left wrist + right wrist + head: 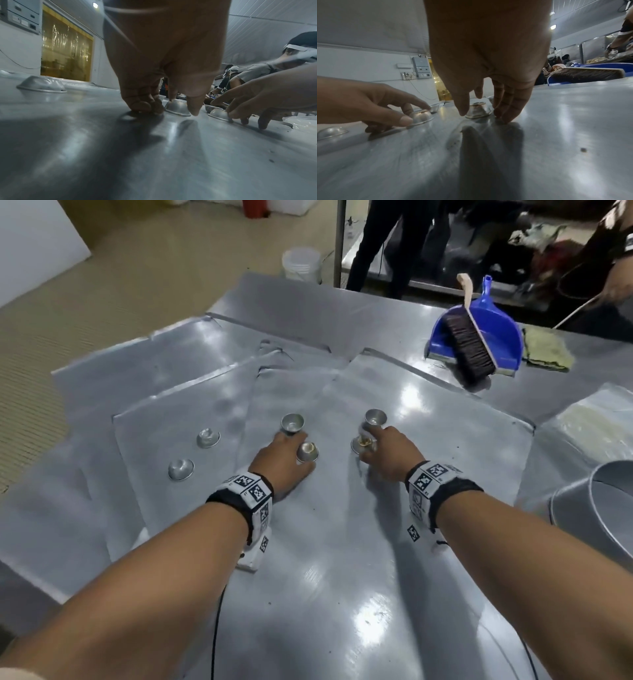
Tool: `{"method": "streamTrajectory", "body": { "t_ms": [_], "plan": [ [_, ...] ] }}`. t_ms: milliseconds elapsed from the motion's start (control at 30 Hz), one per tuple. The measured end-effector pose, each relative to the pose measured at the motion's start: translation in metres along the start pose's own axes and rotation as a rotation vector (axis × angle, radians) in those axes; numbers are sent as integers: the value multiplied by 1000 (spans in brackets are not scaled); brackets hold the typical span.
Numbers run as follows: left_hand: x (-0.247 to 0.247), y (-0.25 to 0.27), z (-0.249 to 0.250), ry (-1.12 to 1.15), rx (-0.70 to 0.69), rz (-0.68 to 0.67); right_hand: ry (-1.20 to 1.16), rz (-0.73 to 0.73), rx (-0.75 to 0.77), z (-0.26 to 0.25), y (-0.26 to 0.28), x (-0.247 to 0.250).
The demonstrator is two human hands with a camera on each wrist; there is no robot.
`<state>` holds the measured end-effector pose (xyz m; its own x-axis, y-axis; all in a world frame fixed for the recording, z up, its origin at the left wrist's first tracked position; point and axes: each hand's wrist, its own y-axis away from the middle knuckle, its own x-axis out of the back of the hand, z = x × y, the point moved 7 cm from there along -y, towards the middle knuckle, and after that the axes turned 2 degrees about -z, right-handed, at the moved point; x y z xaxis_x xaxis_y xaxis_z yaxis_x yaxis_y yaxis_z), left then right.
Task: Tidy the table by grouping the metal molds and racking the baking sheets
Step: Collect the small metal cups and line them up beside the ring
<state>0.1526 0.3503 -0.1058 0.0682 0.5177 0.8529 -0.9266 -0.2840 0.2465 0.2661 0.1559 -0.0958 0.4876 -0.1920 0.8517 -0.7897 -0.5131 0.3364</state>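
Note:
Several baking sheets [342,559] lie overlapping across the table. My left hand [291,451] holds an upside-down metal mold [307,451] between thumb and index finger; in the right wrist view that mold [421,117] sits under the index finger. An upright mold [293,423] stands just beyond it. My right hand [371,445] has thumb and fingers around another inverted mold [362,444], which also shows in the right wrist view [478,111]. An upright mold [375,416] stands behind it. Two inverted molds [208,438] [181,469] lie apart at the left.
A blue dustpan [493,326] with a brush [467,350] and a yellowish cloth [548,350] sit at the back right. A large round metal pan [575,501] and a plastic-wrapped stack [596,426] are at the right. A white bucket [301,263] and standing people are beyond the table.

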Motion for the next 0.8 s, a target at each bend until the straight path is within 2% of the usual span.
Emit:
{"method": "streamTrajectory", "body": {
  "t_ms": [267,500,567,667,800],
  "plan": [
    [-1,-1,7,-24,-63,24,-25,65,-8,-4,3,-5],
    [-2,17,13,180,-82,72,-131,63,-5,2,20,-18],
    [-6,23,15,151,-112,57,-115,62,12,1,24,-23],
    [-10,31,18,81,-146,50,-156,116,42,0,33,-25],
    [-8,46,20,192,-185,88,-256,189,77,-7,52,-25]
  ]
}}
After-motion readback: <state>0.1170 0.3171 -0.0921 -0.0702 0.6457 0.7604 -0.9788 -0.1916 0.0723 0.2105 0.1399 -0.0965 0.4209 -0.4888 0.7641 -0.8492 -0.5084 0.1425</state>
